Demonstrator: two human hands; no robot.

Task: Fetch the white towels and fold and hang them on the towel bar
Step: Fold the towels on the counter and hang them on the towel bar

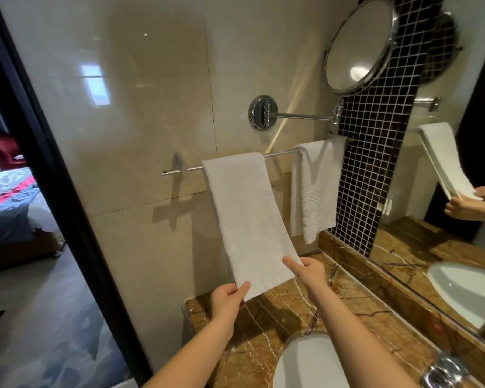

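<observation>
A folded white towel (247, 217) is draped over the chrome towel bar (185, 169) on the beige wall, and its lower end is pulled toward me. My left hand (227, 301) pinches the bottom left corner of this towel. My right hand (305, 271) pinches its bottom right corner. A second white towel (315, 189) hangs straight down from the right part of the same bar, untouched.
Below the towels lies a brown marble counter (286, 309) with a white sink (308, 362) and a chrome tap (445, 371). A round swing-arm mirror (359, 46) juts out above the bar. A wall mirror (454, 169) is on the right, a dark door frame (53, 177) on the left.
</observation>
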